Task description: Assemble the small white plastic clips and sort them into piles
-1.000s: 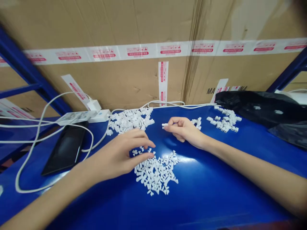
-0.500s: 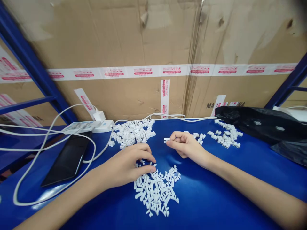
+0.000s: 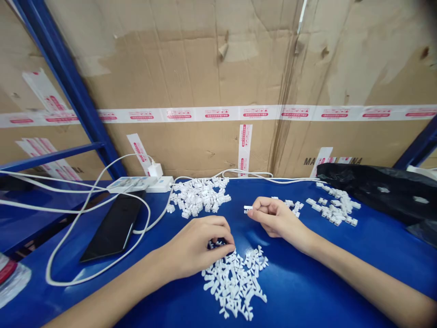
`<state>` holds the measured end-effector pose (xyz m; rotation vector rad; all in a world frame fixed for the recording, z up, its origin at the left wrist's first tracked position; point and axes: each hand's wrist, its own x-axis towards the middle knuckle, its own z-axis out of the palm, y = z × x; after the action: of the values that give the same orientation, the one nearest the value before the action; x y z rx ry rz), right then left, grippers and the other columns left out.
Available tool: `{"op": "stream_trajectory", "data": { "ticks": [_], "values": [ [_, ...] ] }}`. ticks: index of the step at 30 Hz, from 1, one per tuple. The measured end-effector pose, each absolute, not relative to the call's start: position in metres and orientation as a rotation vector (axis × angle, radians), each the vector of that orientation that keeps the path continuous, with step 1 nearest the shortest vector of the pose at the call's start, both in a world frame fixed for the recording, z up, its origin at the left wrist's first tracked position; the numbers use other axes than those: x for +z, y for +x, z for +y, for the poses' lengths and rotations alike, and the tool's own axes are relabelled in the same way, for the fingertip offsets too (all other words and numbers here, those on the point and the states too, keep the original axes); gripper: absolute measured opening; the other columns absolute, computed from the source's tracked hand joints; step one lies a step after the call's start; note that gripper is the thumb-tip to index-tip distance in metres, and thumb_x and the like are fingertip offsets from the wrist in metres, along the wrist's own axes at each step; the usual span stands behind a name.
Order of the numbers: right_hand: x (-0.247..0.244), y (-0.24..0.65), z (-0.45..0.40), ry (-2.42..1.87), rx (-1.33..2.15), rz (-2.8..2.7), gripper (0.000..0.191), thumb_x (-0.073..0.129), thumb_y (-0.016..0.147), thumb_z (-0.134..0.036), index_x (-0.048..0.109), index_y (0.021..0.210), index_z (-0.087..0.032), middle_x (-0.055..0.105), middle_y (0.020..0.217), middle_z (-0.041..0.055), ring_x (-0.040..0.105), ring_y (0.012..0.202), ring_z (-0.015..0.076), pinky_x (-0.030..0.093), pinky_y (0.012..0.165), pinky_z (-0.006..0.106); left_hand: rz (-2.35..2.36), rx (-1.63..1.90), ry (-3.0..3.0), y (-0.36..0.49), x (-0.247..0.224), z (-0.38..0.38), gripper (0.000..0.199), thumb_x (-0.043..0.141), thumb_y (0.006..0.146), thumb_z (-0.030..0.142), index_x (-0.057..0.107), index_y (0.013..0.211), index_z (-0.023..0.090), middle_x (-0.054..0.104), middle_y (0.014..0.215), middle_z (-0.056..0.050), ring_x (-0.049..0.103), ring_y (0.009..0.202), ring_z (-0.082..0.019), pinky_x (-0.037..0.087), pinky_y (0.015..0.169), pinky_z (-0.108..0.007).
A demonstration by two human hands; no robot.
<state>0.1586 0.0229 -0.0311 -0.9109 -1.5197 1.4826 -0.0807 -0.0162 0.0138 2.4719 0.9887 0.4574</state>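
My right hand point(image 3: 278, 219) pinches a small white plastic connector point(image 3: 247, 209) between thumb and forefinger, a little above the blue tabletop point(image 3: 303, 291). Its near end is covered by my fingertips. At the upper edge of a heap of small white forked plastic pieces point(image 3: 235, 282) is my left hand point(image 3: 205, 241), with thumb and forefinger brought together. Whatever lies between those fingertips is too small to make out. Behind my left hand sits a pile of white blocky plastic parts point(image 3: 200, 196). Several white connectors point(image 3: 295, 207) lie just behind my right hand.
Another group of white connectors point(image 3: 336, 207) lies at the back right, beside a black plastic bag point(image 3: 368, 189). On the left are a black phone point(image 3: 112, 228), looping white cables point(image 3: 49, 259) and a power strip point(image 3: 136, 183). A cardboard wall point(image 3: 191, 68) stands behind.
My left thumb and forefinger have closed together over the heap's edge. My right hand still holds the connector. The whole view has shifted, so everything appears further right and slightly lower.
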Motion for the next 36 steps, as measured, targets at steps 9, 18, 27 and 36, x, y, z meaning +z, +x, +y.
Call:
{"op": "stream_trajectory", "data": {
  "ticks": [9,18,27,36],
  "values": [
    [-0.034,0.160,0.018,-1.005,1.335,-1.636,0.036,0.082,0.073,-0.049,0.065,0.075,-0.018,0.047,0.056,-0.0052,0.028,0.044,0.0053,0.016,0.039,0.022,1.043,0.466,2.482,-0.089,0.014,-0.011,0.015,0.070,0.091,0.036,0.077,0.099,0.025,0.069,0.103,-0.004,0.062,0.098,-0.019,0.047,0.086,-0.032],
    [-0.032,0.158,0.013,-1.028,1.259,-1.689,0.034,0.075,0.081,-0.051,0.071,0.079,-0.017,0.054,0.061,-0.0015,0.033,0.049,0.0077,0.022,0.044,0.024,1.006,0.595,2.503,-0.083,0.002,-0.015,0.011,0.065,0.093,0.023,0.076,0.090,0.022,0.069,0.093,-0.003,0.063,0.090,-0.017,0.048,0.081,-0.031],
    [-0.029,0.153,0.005,-0.993,1.142,-1.770,0.033,0.074,0.082,-0.050,0.070,0.076,-0.018,0.055,0.063,-0.0010,0.041,0.055,0.0106,0.032,0.051,0.025,0.948,0.826,2.440,-0.080,-0.008,-0.011,0.014,0.061,0.097,0.025,0.075,0.097,0.022,0.072,0.094,-0.003,0.063,0.089,-0.016,0.048,0.086,-0.033],
    [-0.031,0.153,0.004,-0.979,1.121,-1.840,0.029,0.074,0.084,-0.047,0.072,0.078,-0.018,0.051,0.061,-0.0018,0.039,0.056,0.0108,0.030,0.051,0.026,0.948,0.835,2.520,-0.077,-0.009,-0.012,0.012,0.060,0.097,0.023,0.071,0.094,0.020,0.071,0.089,-0.002,0.061,0.084,-0.015,0.047,0.081,-0.032]
  ]
}}
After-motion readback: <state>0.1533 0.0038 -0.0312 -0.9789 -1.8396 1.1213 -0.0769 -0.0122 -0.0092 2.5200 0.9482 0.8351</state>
